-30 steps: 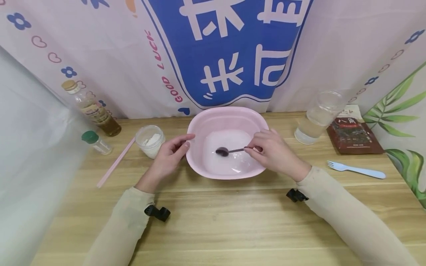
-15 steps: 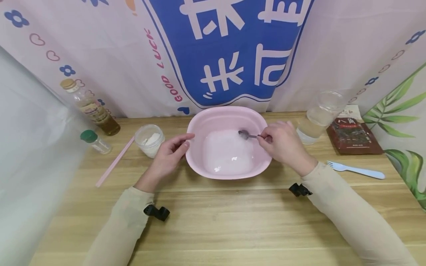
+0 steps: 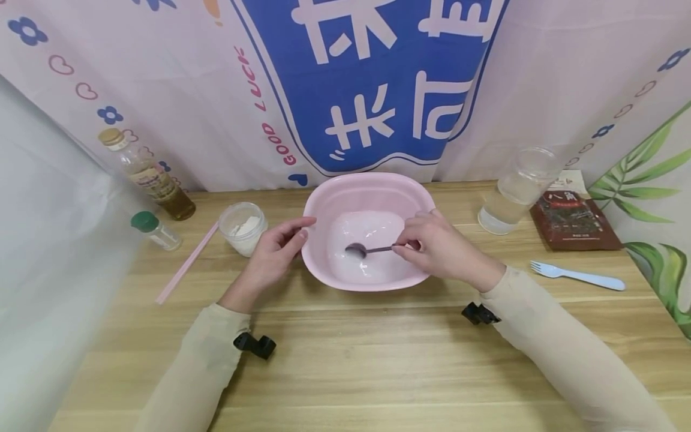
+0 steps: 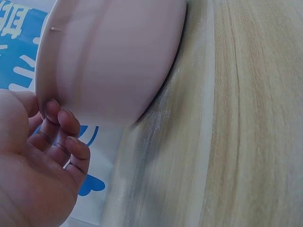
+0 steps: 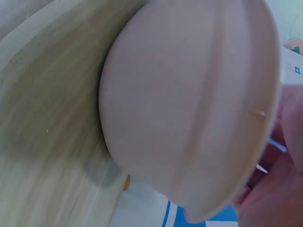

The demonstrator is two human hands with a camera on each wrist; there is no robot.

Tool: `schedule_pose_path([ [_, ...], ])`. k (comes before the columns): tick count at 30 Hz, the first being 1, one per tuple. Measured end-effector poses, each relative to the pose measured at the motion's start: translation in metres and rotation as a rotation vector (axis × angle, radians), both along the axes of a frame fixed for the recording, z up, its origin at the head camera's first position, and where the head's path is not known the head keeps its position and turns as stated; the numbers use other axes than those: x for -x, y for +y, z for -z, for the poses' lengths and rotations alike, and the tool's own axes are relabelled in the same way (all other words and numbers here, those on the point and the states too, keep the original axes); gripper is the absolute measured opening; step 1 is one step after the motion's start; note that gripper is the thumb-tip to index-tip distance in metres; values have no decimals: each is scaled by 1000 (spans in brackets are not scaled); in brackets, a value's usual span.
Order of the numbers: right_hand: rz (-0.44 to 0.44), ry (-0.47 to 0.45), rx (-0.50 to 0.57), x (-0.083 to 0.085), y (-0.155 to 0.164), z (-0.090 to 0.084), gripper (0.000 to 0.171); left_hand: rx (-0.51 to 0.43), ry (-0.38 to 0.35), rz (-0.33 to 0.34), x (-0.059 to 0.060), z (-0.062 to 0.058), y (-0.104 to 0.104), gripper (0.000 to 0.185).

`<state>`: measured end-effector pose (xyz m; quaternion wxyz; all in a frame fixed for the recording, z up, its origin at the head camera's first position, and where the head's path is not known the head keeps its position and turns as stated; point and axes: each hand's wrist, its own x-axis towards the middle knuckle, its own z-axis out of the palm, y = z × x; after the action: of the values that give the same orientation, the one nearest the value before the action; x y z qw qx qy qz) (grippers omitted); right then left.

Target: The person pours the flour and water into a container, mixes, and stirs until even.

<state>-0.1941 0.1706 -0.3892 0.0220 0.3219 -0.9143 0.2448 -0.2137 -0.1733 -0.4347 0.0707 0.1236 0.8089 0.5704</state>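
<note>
So there's a pink basin [image 3: 368, 187] sitting in the middle of a wooden table [image 3: 378, 360], up near the back edge, with a shallow pool of cloudy whitish liquid in the bottom. The person's right hand [image 3: 439, 249] is pinching the handle of a small metal spoon [image 3: 369, 249] between thumb and fingertips, reaching in over the basin's right rim. The spoon's bowl is down in the liquid, roughly at the center-left of the basin floor, handle running off to the right into the fingers.

The left hand [image 3: 275, 252] isn't really gripping anything. Its fingers are loosely curled and the fingertips rest against the outside of the basin's left wall, just under the rim. The left wrist view backs that up: the fingers [image 4: 61, 127] touch the pink wall from outside, nothing wrapped around it. The right wrist view is mostly just the basin's outer wall up close, so not much help there.

Other stuff around: a small clear jar of white powder [image 3: 244, 228] just left of the left hand, a pink straw [image 3: 186, 264] lying diagonally, a little green-capped shaker [image 3: 155, 231], and an oil bottle [image 3: 148, 177] at the back left. On the right there's a clear plastic cup [image 3: 518, 192] with some water, a dark red packet [image 3: 573, 219] beside it, and a pale blue fork [image 3: 577, 276] lying flat.
</note>
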Motion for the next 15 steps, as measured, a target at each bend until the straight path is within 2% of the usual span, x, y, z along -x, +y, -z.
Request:
schedule_pose_path([
  [2, -10, -16, -10, -2, 4, -2, 9, -3, -2, 1, 0, 0, 0, 37],
  [5, 23, -5, -2, -4, 12, -6, 8, -7, -5, 5, 0, 0, 0, 38],
  [15, 249, 127, 5, 0, 28, -6, 12, 18, 4, 4, -1, -1, -1, 37],
])
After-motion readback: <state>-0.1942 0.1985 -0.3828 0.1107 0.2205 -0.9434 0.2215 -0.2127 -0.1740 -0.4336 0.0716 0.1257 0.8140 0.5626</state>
